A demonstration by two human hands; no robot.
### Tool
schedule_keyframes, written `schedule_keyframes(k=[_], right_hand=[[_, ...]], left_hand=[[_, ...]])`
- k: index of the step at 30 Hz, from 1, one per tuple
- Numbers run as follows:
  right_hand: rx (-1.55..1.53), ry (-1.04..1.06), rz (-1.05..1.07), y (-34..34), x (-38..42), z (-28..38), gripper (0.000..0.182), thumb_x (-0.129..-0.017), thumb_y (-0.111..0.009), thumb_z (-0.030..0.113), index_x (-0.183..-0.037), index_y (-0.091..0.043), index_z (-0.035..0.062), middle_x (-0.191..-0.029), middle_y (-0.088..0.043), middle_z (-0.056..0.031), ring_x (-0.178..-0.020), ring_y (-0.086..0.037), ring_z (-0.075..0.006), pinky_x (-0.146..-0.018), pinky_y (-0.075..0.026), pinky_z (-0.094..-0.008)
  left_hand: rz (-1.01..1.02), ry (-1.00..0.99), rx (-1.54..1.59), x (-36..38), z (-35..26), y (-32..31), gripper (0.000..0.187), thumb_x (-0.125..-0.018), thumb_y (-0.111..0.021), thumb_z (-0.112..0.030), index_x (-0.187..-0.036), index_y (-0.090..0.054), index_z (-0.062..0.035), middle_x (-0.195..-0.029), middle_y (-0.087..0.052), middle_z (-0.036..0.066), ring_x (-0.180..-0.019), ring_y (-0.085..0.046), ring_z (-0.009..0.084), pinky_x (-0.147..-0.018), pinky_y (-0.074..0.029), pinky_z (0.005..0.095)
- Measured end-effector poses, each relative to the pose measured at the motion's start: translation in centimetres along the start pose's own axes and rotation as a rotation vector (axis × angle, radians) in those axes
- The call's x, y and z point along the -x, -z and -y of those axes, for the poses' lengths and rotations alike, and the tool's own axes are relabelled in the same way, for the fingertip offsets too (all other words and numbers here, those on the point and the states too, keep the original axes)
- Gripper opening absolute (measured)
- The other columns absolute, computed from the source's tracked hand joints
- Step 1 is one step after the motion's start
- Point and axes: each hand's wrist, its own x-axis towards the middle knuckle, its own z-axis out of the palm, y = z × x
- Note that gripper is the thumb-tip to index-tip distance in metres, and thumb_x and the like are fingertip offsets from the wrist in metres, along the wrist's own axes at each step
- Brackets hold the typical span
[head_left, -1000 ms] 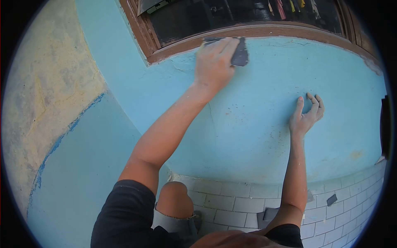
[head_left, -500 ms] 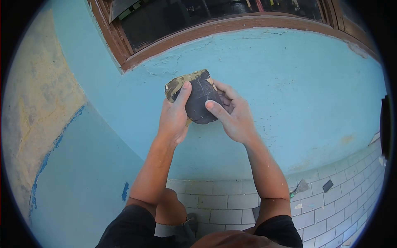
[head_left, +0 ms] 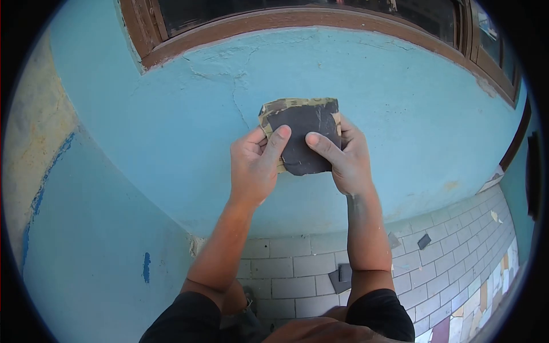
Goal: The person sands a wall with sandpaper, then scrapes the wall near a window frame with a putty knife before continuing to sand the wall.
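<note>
A folded sheet of dark grey sandpaper [head_left: 303, 148] with a tan, dark-printed backing is held up between both hands, in front of the light blue wall [head_left: 412, 137]. My left hand [head_left: 254, 163] grips its left side, thumb lying on the dark face and fingers behind. On the right side my right hand [head_left: 350, 160] holds it the same way, its thumb pointing toward the other. Pale dust coats the hands. The fingers behind the sheet are partly hidden.
Above runs a brown wooden window frame [head_left: 274, 26]. Dark flat pieces [head_left: 343, 274] lie on the grey tiled floor [head_left: 280, 266], another small dark block [head_left: 424, 241] farther right. A scraper blade [head_left: 394, 240] shows beside my right forearm. A blue wall section [head_left: 97, 228] stands at left.
Both hands and the sandpaper have shifted right in view. The sheet is now flatter and squarer, and my left thumb has moved lower on it. The head view has turned slightly.
</note>
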Motion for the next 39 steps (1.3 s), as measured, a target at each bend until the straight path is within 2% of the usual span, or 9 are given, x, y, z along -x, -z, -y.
schedule_keyframes(k=[4,9,14,17,20,22,30,35,39], right_hand=[[0.137,0.029,0.128,1.4,0.8,1.1,0.024,-0.091,-0.079,0.01,-0.11,-0.071,-0.002,-0.101,-0.074,-0.0056,-0.09,-0.066,-0.0088,-0.081,-0.056,-0.0281],[0.503,0.62,-0.442,5.8,0.5,5.1,0.02,-0.094,-0.063,-0.011,-0.112,-0.07,-0.004,-0.115,-0.074,-0.0142,-0.1,-0.069,-0.0152,-0.089,-0.054,-0.0273],[0.695,1.09,-1.135,18.1,-2.8,12.4,0.015,-0.101,-0.059,0.001,-0.113,-0.067,-0.0027,-0.106,-0.072,-0.009,-0.095,-0.068,-0.0121,-0.087,-0.055,-0.0259],[0.669,1.135,-1.135,26.1,-5.7,16.3,0.018,-0.1,-0.057,-0.001,-0.113,-0.069,-0.0021,-0.111,-0.072,-0.0124,-0.098,-0.07,-0.0183,-0.089,-0.056,-0.0302],[1.379,1.121,-1.13,31.6,-8.7,18.7,0.031,-0.09,-0.058,-0.005,-0.116,-0.073,0.0023,-0.118,-0.071,-0.0162,-0.109,-0.068,-0.0346,-0.098,-0.052,-0.0398],[1.553,0.711,-1.047,32.4,-10.1,18.5,0.033,-0.087,-0.06,-0.002,-0.117,-0.074,0.0037,-0.118,-0.071,-0.0147,-0.11,-0.067,-0.035,-0.099,-0.051,-0.0403],[1.682,0.917,-0.363,20.9,-9.8,15.0,0.038,-0.078,-0.064,0.007,-0.115,-0.072,0.0099,-0.115,-0.071,-0.0053,-0.112,-0.065,-0.025,-0.107,-0.042,-0.0446],[1.746,0.736,-0.662,28.5,-9.8,17.9,0.032,-0.078,-0.062,0.003,-0.108,-0.074,0.0064,-0.107,-0.072,-0.009,-0.103,-0.066,-0.0299,-0.097,-0.047,-0.0428],[1.6,0.787,-0.475,17.0,-10.1,14.2,0.031,-0.077,-0.065,0.006,-0.106,-0.074,0.0079,-0.101,-0.07,-0.0076,-0.099,-0.065,-0.0297,-0.09,-0.05,-0.0409]], left_hand=[[0.09,-0.092,-0.23,0.0,1.1,1.0,0.036,-0.101,-0.07,-0.026,-0.118,-0.069,0.0056,-0.102,-0.073,0.008,-0.09,-0.063,0.0083,-0.075,-0.05,0.0246],[-0.173,-0.477,-0.471,-1.5,0.1,2.3,0.051,-0.095,-0.076,-0.031,-0.13,-0.064,0.0037,-0.119,-0.07,0.014,-0.114,-0.063,0.022,-0.096,-0.047,0.0366],[-0.268,-0.916,-0.969,-4.5,-3.5,5.6,0.038,-0.099,-0.069,-0.024,-0.126,-0.065,0.0027,-0.12,-0.069,0.014,-0.114,-0.062,0.0285,-0.104,-0.045,0.0407],[-0.35,-1.058,-1.337,-7.1,-6.3,7.7,0.036,-0.1,-0.066,-0.018,-0.13,-0.063,0.0016,-0.13,-0.065,0.014,-0.127,-0.055,0.0321,-0.111,-0.042,0.0433],[-0.417,-1.017,-1.468,-9.8,-8.3,7.6,0.038,-0.1,-0.066,-0.019,-0.132,-0.062,0.0011,-0.137,-0.06,0.014,-0.133,-0.051,0.0316,-0.115,-0.038,0.0445],[-0.419,-0.966,-1.487,-11.5,-8.3,6.8,0.039,-0.102,-0.062,-0.022,-0.134,-0.061,0.0008,-0.14,-0.057,0.015,-0.136,-0.048,0.0317,-0.118,-0.035,0.0464],[-0.506,-0.962,-1.515,-12.9,-5.3,7.2,0.043,-0.109,-0.046,-0.026,-0.137,-0.059,0.0038,-0.133,-0.058,0.021,-0.125,-0.05,0.0341,-0.108,-0.038,0.0443],[-0.538,-0.986,-1.625,-13.3,-5.4,6.2,0.044,-0.107,-0.04,-0.02,-0.136,-0.058,0.0057,-0.124,-0.058,0.023,-0.115,-0.05,0.0357,-0.103,-0.037,0.0448],[-0.527,-0.996,-1.604,-13.4,-5.3,6.3,0.045,-0.106,-0.042,-0.023,-0.136,-0.059,0.0056,-0.122,-0.058,0.022,-0.112,-0.051,0.0348,-0.1,-0.038,0.0445]])
